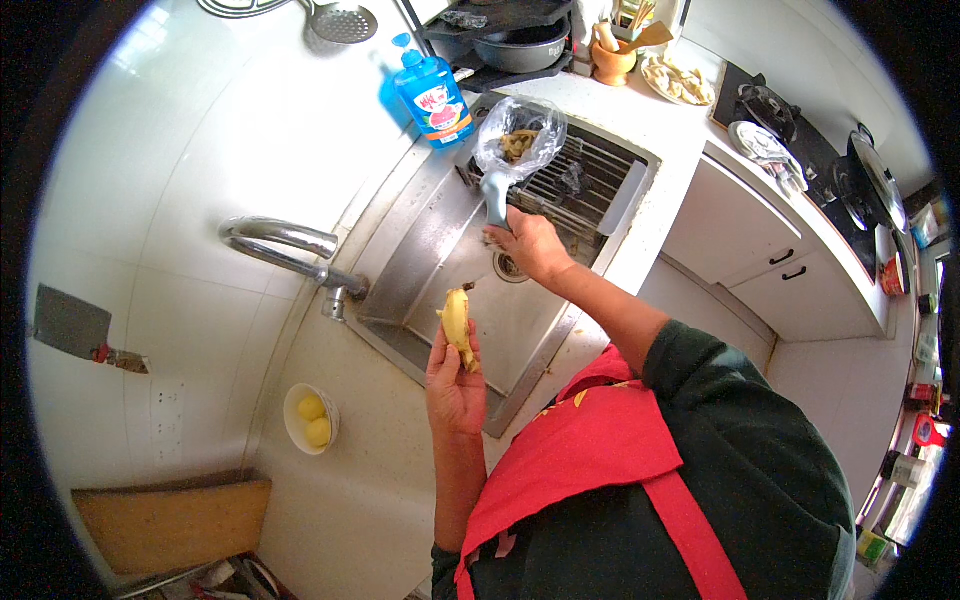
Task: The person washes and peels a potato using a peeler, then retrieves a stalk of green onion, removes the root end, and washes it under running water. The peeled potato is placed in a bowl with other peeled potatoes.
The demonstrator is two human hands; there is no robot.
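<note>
My left hand (457,390) holds up a knobbly piece of pale yellow ginger root (455,322), largely bare of skin, with a dark stub at its top. My right hand (529,241), over the sink, is closed around a pale blue handle (495,196). At the handle's far end is a clear, crinkled plastic bag or container (551,124), with brown peel scraps (517,144) inside. Whether handle and bag are joined I cannot tell. Below both hands lies the stainless steel sink (465,281), its drain (511,266) partly hidden by my right hand.
A chrome faucet (285,244) juts over the sink's left side. A metal rack (585,180) spans its far end, near a blue dish soap bottle (435,97). A white bowl (289,427) holds two round yellow pieces of produce. A gas stove (817,161) stands right.
</note>
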